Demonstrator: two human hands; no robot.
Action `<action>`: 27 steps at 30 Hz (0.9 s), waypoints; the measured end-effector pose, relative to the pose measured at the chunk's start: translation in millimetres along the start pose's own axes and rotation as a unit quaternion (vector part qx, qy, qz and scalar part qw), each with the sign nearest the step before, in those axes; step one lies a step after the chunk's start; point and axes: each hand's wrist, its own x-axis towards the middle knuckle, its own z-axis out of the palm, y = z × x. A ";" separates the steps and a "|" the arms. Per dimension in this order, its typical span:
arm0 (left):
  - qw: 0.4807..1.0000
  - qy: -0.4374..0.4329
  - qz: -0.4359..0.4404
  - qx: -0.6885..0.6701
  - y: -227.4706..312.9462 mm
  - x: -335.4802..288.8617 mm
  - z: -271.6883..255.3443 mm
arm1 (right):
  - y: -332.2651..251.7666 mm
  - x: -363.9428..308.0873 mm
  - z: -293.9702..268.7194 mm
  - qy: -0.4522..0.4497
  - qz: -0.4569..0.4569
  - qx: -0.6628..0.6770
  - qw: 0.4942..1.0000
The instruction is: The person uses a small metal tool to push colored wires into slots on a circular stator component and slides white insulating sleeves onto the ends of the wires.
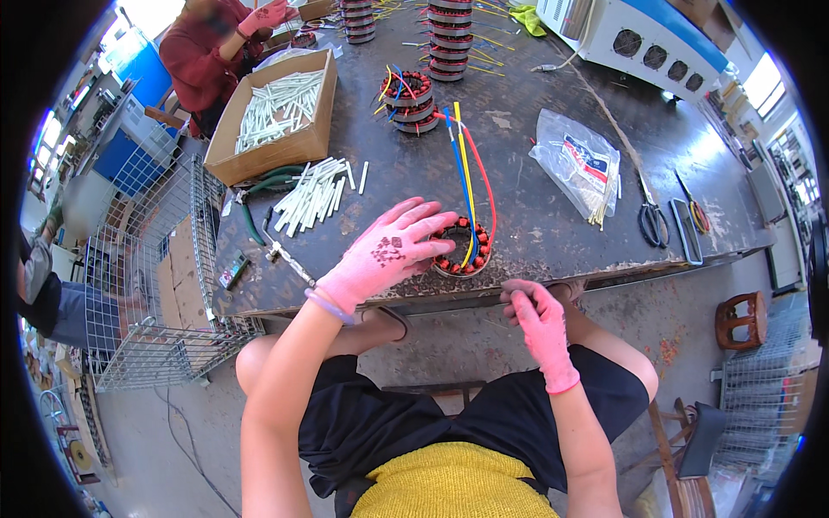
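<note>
A motor stator [462,268], a ring with red-wrapped coils, lies at the table's near edge. Blue, yellow and red wires [491,186] run from it toward the back. My left hand [393,246], in a pink glove, has its fingers stretched out and touches the ring's left side without closing round it. Off the table's edge, to the right of the ring, is my right hand [540,321], also in pink. Its fingers are curled together; whatever they may hold is too small to make out. White tubes [313,197] lie in a heap left of the stator.
A cardboard box [325,110] of white tubes stands at the left, pliers [250,223] near it. Stacked stators [414,114] are behind. At the right lie a plastic bag [574,160] and scissors [654,224]. A person [200,56] works at the far left.
</note>
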 end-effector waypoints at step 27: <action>0.972 0.090 -0.134 -0.173 101.5 20.5 -59.9 | -101.7 -55.6 19.9 -0.167 -0.010 0.237 0.957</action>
